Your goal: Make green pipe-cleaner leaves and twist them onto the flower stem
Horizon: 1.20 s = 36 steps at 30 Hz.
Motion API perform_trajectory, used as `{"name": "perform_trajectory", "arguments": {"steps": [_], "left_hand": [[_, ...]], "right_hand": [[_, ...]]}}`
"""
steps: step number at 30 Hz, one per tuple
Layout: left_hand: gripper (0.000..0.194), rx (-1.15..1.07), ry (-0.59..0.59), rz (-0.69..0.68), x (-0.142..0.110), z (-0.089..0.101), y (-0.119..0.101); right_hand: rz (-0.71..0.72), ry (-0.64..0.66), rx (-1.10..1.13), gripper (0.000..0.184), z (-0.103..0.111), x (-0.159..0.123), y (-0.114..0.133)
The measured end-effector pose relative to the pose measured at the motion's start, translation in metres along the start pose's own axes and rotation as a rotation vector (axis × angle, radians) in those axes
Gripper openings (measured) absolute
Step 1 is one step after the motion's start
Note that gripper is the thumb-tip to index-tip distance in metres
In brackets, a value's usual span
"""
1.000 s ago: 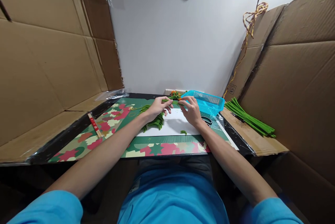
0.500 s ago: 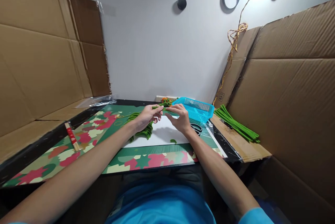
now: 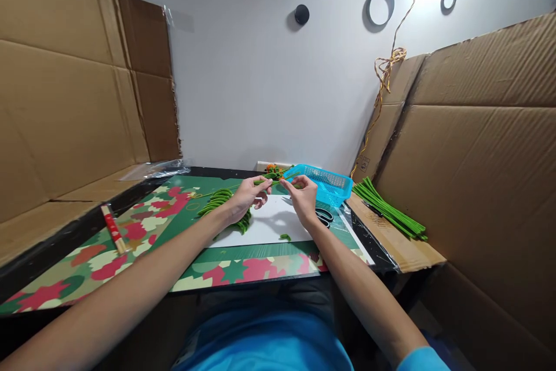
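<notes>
My left hand pinches a green pipe cleaner between thumb and fingers. Just to the right, my right hand is closed, thumb and fingertips pinched on the same pipe cleaner. Both hands hover over a white sheet of paper. Beside and partly behind my left hand lies a pile of curved green pipe cleaner pieces. A small green offcut rests on the paper's near part. Scissors lie partly hidden behind my right hand and wrist.
A blue plastic basket stands behind my right hand, with an orange-and-green bundle left of it. On cardboard at the right lie long green pipe cleaners and a black pen-like tool. Red-wrapped chopsticks lie left. Cardboard walls flank the table.
My right hand's fingers have gone from stretched out along the pipe cleaner to a pinch on it. My left hand keeps its hold. The view has tilted slightly.
</notes>
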State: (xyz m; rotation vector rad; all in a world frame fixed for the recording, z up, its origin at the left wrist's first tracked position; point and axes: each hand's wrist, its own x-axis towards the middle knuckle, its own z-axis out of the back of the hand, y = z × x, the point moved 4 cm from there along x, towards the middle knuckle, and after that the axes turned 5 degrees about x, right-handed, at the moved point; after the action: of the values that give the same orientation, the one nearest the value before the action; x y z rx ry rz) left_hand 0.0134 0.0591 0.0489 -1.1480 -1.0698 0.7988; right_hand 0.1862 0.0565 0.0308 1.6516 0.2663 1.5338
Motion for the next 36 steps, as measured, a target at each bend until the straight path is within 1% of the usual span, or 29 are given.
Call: {"name": "perform_trajectory", "arguments": {"steps": [2,5,12,14,18,23,29,36], "left_hand": [[0.049,0.008,-0.035,-0.037,0.0,-0.003,0.002],[0.051,0.03,-0.079,-0.081,0.0,-0.006,0.007],[0.049,0.104,-0.127,-0.128,0.001,-0.003,0.009],[0.048,0.126,-0.125,-0.142,0.001,-0.004,0.009],[0.048,0.151,-0.096,-0.169,-0.001,-0.007,0.009],[0.048,0.157,-0.066,-0.186,-0.003,-0.011,0.006],[0.049,0.146,-0.034,-0.166,-0.004,-0.013,0.003],[0.047,0.128,-0.025,-0.143,-0.004,-0.009,0.003]], "right_hand": [[-0.009,-0.01,-0.009,0.06,0.0,-0.001,0.001],[0.01,0.015,-0.05,0.055,0.0,-0.004,0.004],[0.127,0.152,-0.175,0.022,-0.006,-0.017,0.013],[0.158,0.183,-0.193,0.018,-0.007,-0.019,0.013],[0.208,0.214,-0.218,0.02,-0.007,-0.022,0.014],[0.243,0.197,-0.252,0.023,-0.005,-0.023,0.015],[0.268,0.159,-0.285,0.022,-0.001,-0.021,0.017],[0.302,0.156,-0.321,0.02,-0.001,-0.022,0.015]]}}
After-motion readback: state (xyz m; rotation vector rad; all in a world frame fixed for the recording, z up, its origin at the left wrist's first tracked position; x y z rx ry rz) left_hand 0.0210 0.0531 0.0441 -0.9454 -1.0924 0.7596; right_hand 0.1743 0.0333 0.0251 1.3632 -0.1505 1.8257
